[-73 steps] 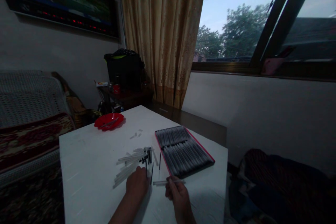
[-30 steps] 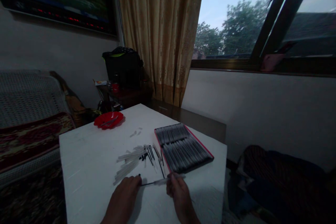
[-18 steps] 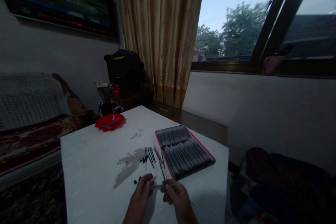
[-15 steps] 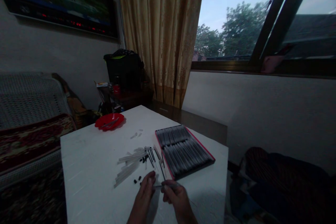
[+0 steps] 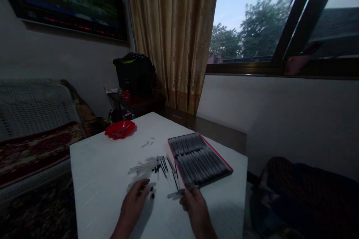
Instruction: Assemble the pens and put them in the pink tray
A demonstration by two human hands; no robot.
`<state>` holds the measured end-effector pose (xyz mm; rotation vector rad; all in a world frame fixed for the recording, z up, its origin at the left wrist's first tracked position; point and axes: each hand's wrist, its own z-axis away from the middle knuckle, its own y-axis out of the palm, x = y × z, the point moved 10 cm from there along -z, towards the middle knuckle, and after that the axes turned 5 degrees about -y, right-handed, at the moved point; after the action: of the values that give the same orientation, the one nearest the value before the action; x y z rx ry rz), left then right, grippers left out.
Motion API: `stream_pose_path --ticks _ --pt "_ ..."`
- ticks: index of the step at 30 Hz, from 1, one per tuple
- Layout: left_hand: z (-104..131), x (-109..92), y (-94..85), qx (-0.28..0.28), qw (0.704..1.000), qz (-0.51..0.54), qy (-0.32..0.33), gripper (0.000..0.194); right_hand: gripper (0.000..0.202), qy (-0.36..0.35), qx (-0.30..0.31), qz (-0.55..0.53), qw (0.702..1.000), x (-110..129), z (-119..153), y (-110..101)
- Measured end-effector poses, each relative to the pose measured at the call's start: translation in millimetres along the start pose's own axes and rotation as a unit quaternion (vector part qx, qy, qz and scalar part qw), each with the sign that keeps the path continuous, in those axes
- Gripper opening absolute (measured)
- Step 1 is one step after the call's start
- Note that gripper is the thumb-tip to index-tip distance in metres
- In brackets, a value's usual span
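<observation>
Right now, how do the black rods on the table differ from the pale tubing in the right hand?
The rods are black, the tubing pale. The rods lie on the table, while the right hand grips the tubing. The rods point away from the person; the tubing runs roughly crosswise. Both look slim.

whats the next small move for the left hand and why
Probably pinch one of the small black pieces: the left hand's fingertips are right beside them, while the right hand holds at least one pale tube, so the left seems the better placed to fetch one.
</observation>
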<state>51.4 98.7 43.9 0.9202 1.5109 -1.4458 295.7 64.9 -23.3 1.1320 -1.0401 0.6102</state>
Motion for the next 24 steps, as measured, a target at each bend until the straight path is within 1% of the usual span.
stream_pose_path --ticks 1,2,3,5,7,8,10,14,16,17,18,20,21,22,24 --pt "-2 -8 -6.9 -0.015 0.996 -0.079 0.044 0.035 0.057 0.002 0.002 -0.01 1.0 -1 0 0" --pt "-3 -16 -8.5 -0.02 0.985 -0.153 0.079 0.029 0.057 0.0 0.005 -0.015 1.0 0 0 1" --pt "-3 -21 -5.6 -0.016 0.969 -0.222 0.104 0.026 0.057 -0.003 0.007 -0.017 1.0 1 0 2" --pt "-3 -27 7.2 0.009 0.934 -0.335 0.119 0.023 0.058 -0.009 0.008 -0.012 1.0 4 1 4" --pt "-6 -26 20.7 0.039 0.905 -0.41 0.105 0.022 0.06 -0.014 0.009 -0.003 1.0 7 2 6" --pt "-7 -26 25.4 0.048 0.896 -0.432 0.096 0.022 0.061 -0.016 0.01 0.002 1.0 8 3 7" --pt "-11 -24 29.7 0.056 0.888 -0.45 0.079 0.022 0.061 -0.021 0.016 0.012 1.0 9 3 9" --pt "-14 -23 27.4 0.06 0.892 -0.443 0.071 0.019 0.058 -0.025 0.021 0.026 0.999 9 3 9" --pt "-9 -27 25.0 0.056 0.902 -0.42 0.086 0.019 0.058 -0.018 0.013 0.024 0.999 8 2 8" --pt "-4 -30 23.6 0.052 0.915 -0.388 0.096 0.02 0.059 -0.013 0.008 0.021 1.0 8 2 8" --pt "0 -33 22.3 0.048 0.933 -0.342 0.103 0.021 0.06 -0.01 0.003 0.017 1.0 8 3 7" --pt "10 -33 21.3 0.048 0.972 -0.208 0.099 0.023 0.06 -0.008 -0.003 0.013 1.0 10 4 8" --pt "14 -29 22.1 0.051 0.986 -0.131 0.084 0.025 0.06 -0.01 -0.004 0.017 1.0 12 4 8" --pt "17 -23 24.0 0.054 0.995 -0.06 0.058 0.027 0.06 -0.013 -0.004 0.021 1.0 13 5 9" --pt "22 -5 29.9 0.054 0.996 0.07 -0.013 0.035 0.059 -0.019 0.0 0.031 0.999 16 6 9"
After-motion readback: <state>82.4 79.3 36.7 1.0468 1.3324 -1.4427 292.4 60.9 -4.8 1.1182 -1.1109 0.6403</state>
